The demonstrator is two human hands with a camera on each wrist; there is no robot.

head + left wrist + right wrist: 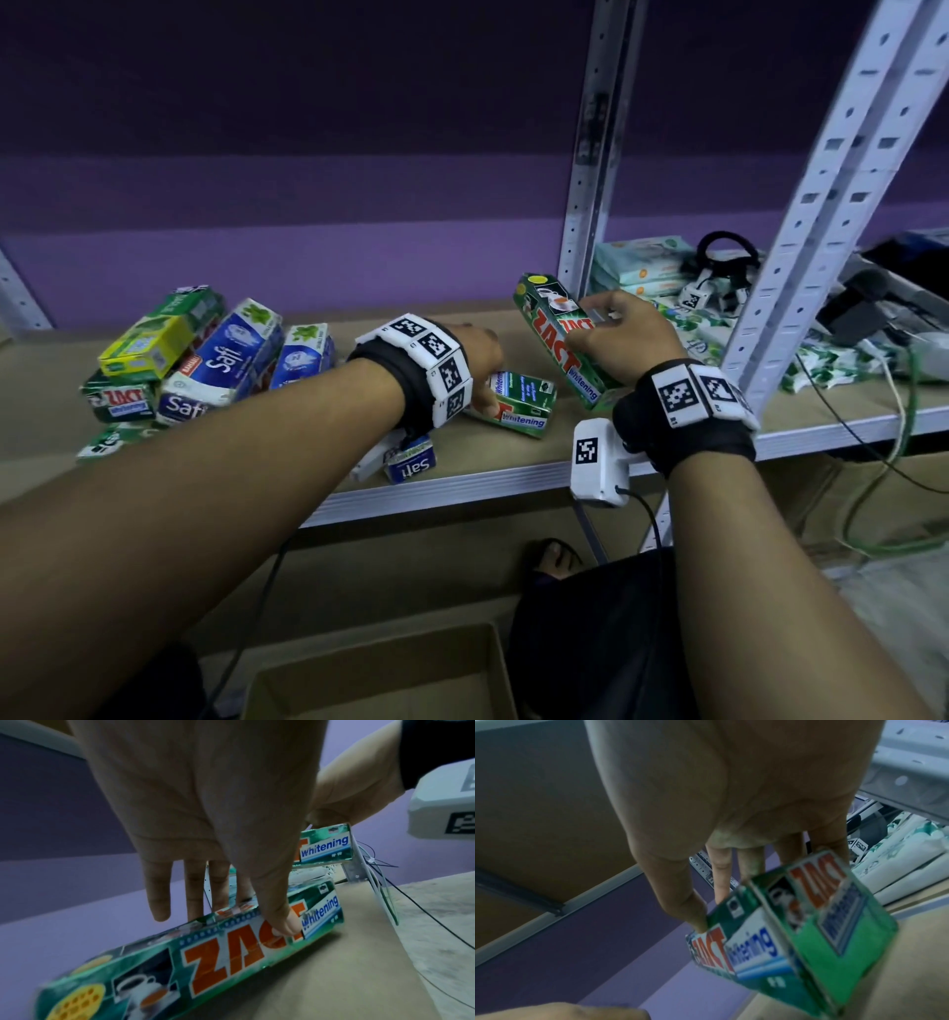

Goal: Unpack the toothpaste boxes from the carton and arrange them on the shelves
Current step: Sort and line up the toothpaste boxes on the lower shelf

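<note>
Two green Zact boxes are in hand over the shelf (488,452). The right hand (624,336) grasps one Zact box (562,342) from above, thumb on its near-left side and fingers on the far side. In the head view that box tilts, its far end raised toward the back upright (588,154) and its near end low by the right wrist. The right wrist view shows its end flap and the "whitening" panel, with the thumb (693,908) pressed on the edge.

The left hand (477,360) grips a second Zact box (518,406), which lies on the shelf board just left of the first. In the left wrist view the thumb (282,921) presses the printed face and the fingers (195,892) reach over the far edge.

Further left on the shelf sits a loose pile (190,360): blue Safi boxes, more green Zact boxes and a yellow box on top, leaning on one another. One Safi box (411,465) lies at the shelf's near edge under the left wrist.

To the right, past the front upright (832,205), lie pale packs (637,264), cables (893,411) and a black headset (726,257). Below, at the near edge of the head view, stands the open carton (380,673).
</note>
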